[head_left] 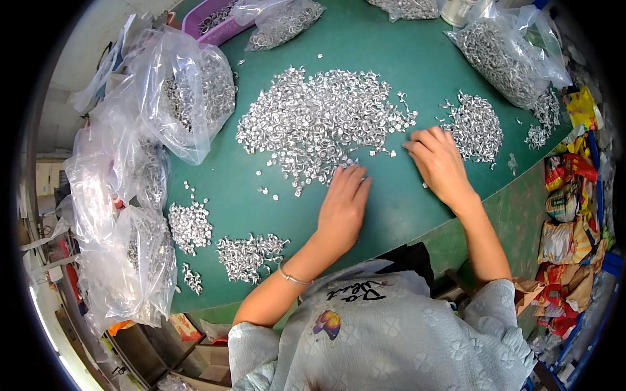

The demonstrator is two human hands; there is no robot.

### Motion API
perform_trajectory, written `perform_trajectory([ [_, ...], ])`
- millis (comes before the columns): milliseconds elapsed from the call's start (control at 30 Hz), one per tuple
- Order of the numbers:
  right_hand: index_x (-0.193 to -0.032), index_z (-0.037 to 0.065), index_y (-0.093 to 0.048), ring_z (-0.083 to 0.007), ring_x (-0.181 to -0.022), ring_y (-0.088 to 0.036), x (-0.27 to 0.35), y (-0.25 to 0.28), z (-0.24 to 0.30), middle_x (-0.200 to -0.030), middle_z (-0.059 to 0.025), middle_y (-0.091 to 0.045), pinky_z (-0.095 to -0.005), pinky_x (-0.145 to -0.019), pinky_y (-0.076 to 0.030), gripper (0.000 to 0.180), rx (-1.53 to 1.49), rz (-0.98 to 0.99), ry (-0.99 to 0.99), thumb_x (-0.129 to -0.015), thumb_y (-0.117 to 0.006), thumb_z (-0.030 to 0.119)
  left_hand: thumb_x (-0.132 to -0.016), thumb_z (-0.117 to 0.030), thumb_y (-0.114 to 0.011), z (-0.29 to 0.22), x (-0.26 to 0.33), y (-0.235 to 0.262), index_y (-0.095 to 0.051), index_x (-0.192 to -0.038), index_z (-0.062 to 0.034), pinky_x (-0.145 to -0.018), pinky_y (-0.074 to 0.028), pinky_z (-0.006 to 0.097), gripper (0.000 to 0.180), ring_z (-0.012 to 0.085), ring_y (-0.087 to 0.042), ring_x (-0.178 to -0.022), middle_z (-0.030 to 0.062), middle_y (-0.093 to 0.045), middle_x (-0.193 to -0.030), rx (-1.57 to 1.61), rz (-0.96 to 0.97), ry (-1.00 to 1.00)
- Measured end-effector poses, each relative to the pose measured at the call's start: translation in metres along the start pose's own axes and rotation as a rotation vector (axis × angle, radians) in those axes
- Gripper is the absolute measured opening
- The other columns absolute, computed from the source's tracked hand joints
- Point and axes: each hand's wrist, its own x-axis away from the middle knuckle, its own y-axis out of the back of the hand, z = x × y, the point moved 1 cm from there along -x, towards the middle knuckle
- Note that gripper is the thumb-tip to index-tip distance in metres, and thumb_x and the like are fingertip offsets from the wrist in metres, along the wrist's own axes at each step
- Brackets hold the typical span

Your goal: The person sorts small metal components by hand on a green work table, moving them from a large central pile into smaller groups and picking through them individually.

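A wide heap of small silvery metal pieces [326, 120], many of them curved, spreads over the middle of the green table [391, 195]. My left hand [343, 205] rests palm down at the heap's near edge, its fingers stretched toward the pieces and their tips touching the nearest ones. To the right, my right hand [440, 163] is bent with its fingers curled together, just left of a smaller pile of curved metal pieces [477, 127]. Whatever its fingertips may hold is too small to see.
Clear plastic bags of metal pieces [186, 98] line the left side; another bulging bag [502, 58] stands at the far right. A purple basket [212, 23] sits at the back left. Smaller piles [250, 257] lie near left. Colourful packages [567, 228] are beyond the right edge.
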Motion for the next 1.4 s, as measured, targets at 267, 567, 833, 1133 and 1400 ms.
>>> perform_trajectory([
  [267,-0.102,0.002,-0.065,-0.0291,-0.1,-0.054,0.013,0.021,-0.001,-0.101,-0.0098,-0.061,-0.0406,-0.087,-0.043,0.023,0.039,-0.002,-0.205,-0.079,-0.066,0.002,-0.077,0.005,-0.06,-0.007,-0.001,0.006,-0.062,-0.109,0.0043,-0.103,-0.042,0.049,0.032,0.0367,-0.053,-0.117,0.019,-0.057,-0.118,0.1,-0.024,0.03],
  [567,-0.134,0.003,-0.053,-0.0336,-0.141,-0.035,0.018,-0.005,0.015,-0.146,-0.0129,-0.046,-0.046,-0.114,-0.031,0.044,-0.487,0.257,0.005,-0.091,-0.061,0.009,-0.081,-0.01,-0.07,-0.006,0.016,0.007,-0.055,-0.129,-0.0045,-0.109,-0.031,0.058,0.05,0.0394,-0.04,-0.132,0.0172,-0.045,-0.141,0.077,0.047,0.091],
  [833,-0.136,0.0,-0.048,-0.0401,-0.141,-0.033,-0.016,-0.033,0.02,-0.146,-0.0246,-0.04,-0.0519,-0.115,-0.027,0.047,0.059,0.093,-0.15,-0.094,-0.058,0.018,-0.088,-0.028,-0.065,-0.008,-0.015,-0.011,-0.047,-0.141,-0.0141,-0.107,-0.022,0.071,0.058,0.0405,-0.026,-0.142,0.0089,-0.032,-0.154,-0.281,0.217,0.075],
  [1133,-0.109,0.004,-0.063,-0.0315,-0.106,-0.053,0.035,0.002,0.016,-0.112,-0.0111,-0.057,-0.0433,-0.087,-0.039,0.031,-0.007,-0.2,-0.245,-0.079,-0.072,0.007,-0.089,-0.011,-0.062,-0.004,-0.013,-0.001,-0.053,-0.134,-0.0066,-0.111,-0.021,0.066,0.046,0.039,-0.029,-0.141,0.0129,-0.034,-0.153,-0.209,0.127,0.112],
  [1400,-0.092,0.005,-0.064,-0.0297,-0.107,-0.05,0.034,0.01,-0.014,-0.111,-0.0099,-0.057,-0.0435,-0.09,-0.036,0.019,0.272,-0.21,-0.398,-0.078,-0.074,0.012,-0.091,-0.01,-0.056,-0.013,-0.043,-0.036,-0.054,-0.13,0.0016,-0.109,-0.027,0.064,0.04,0.0354,-0.036,-0.138,0.0139,-0.043,-0.147,-0.271,0.159,-0.096],
])
